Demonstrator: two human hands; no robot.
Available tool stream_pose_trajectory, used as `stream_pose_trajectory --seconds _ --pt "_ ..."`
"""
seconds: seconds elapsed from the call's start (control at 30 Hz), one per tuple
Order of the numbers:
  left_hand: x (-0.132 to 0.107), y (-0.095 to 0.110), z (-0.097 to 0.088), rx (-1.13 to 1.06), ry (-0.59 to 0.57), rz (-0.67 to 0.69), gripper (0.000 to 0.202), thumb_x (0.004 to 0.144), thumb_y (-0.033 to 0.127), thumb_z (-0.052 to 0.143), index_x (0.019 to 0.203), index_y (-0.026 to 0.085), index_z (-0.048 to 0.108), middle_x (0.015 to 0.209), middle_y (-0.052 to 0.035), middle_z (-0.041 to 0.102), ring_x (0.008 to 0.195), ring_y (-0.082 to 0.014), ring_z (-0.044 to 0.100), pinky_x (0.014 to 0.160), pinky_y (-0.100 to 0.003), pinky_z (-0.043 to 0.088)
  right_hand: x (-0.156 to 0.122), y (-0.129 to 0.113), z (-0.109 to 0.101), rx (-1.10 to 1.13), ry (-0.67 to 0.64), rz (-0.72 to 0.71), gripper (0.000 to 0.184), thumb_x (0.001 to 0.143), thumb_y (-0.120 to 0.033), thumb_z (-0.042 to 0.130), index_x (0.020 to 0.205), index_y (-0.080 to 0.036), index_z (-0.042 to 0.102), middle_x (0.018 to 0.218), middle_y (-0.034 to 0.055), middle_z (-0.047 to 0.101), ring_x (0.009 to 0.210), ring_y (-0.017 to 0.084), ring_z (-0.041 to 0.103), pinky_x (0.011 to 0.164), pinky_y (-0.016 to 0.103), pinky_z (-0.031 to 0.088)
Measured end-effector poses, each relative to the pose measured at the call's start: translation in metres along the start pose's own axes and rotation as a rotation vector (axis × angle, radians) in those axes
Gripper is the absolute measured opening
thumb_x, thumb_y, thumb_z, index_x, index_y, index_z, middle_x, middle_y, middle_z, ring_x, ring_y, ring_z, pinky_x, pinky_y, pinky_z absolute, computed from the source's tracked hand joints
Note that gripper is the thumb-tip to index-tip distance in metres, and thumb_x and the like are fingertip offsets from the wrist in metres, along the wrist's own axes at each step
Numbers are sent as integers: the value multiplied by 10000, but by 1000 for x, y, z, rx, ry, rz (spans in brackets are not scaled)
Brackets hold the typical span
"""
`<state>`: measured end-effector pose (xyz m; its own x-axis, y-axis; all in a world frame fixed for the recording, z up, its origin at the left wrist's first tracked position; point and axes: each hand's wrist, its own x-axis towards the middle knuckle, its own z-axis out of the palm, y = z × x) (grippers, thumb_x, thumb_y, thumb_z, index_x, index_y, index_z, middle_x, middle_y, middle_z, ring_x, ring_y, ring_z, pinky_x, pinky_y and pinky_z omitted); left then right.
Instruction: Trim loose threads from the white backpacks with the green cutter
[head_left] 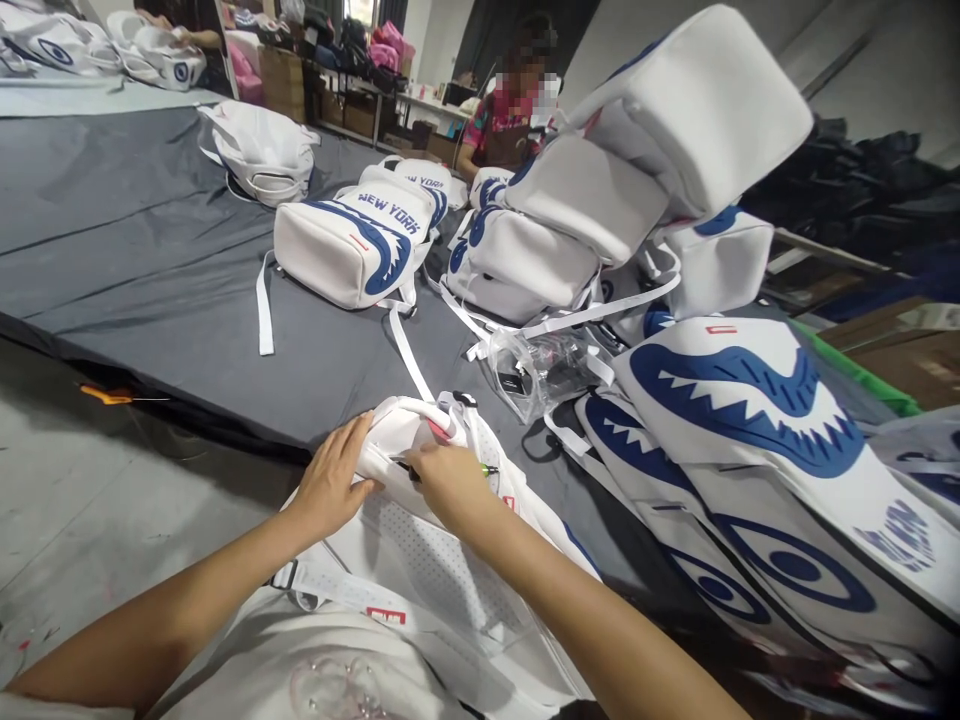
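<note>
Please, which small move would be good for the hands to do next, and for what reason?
Perhaps the right hand should ease the green-ended tool slightly along the white backpack, since it grips that tool close against the bag's top, while the left hand holds the bag just beside it.

Crumpled clear plastic [553, 366] lies beside stacked white backpacks [592, 195], a co-worker [506, 142] beyond.

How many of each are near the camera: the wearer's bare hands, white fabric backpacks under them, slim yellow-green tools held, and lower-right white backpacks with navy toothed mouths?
Bare hands, left hand and right hand: 2
White fabric backpack under them: 1
Slim yellow-green tool in the right hand: 1
Lower-right backpacks with navy toothed mouths: 2
Total: 6
</note>
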<state>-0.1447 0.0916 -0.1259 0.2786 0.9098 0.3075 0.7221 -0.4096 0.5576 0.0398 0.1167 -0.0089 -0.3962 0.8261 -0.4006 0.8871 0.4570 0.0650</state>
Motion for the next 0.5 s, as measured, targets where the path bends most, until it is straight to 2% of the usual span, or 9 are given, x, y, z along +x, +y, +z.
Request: stream_pose_trajectory --seconds 0.1,0.23,0.3,0.4,0.5 --pt "-1 0 2 -11 20 -2 1011 848 202 705 1595 277 28 1576 -143 375 1426 -313 408 1177 -514 389 0 -4 -4 -8 70 -2 330 914 -110 482 1192 -198 636 1002 102 729 815 227 710 645 279 432" --pt "0 0 3 -24 25 -34 1028 834 208 736 1591 284 46 1564 -136 392 1414 -317 423 1169 -516 402 15 -5 -3 33 144 -214 325 949 -160 484 1240 -225 614 943 76 741 784 202 688 619 272 361" --pt "0 -1 3 -20 29 -31 1034 834 193 729 1592 286 32 1569 -140 385 1420 -318 418 1171 -520 400 25 -3 0 39 158 -288 305 972 -185 473 1238 -199 621 934 92 747 815 209 684 646 280 364" --pt "-1 -4 5 -17 44 -7 1020 845 187 701 1595 300 19 1577 -132 379 1424 -312 418 1167 -522 408 36 -2 2 16 176 -314 267 981 -210 479 1180 -160 650 923 109 750 810 216 683 675 291 385" --pt "-5 -9 10 -25 71 -4 966 864 199 658 1595 326 40 1575 -111 395 1415 -308 438 1145 -530 433 38 -5 -2 -15 190 -327 229 974 -227 505 1118 -180 676 892 79 752 802 211 691 668 291 402"
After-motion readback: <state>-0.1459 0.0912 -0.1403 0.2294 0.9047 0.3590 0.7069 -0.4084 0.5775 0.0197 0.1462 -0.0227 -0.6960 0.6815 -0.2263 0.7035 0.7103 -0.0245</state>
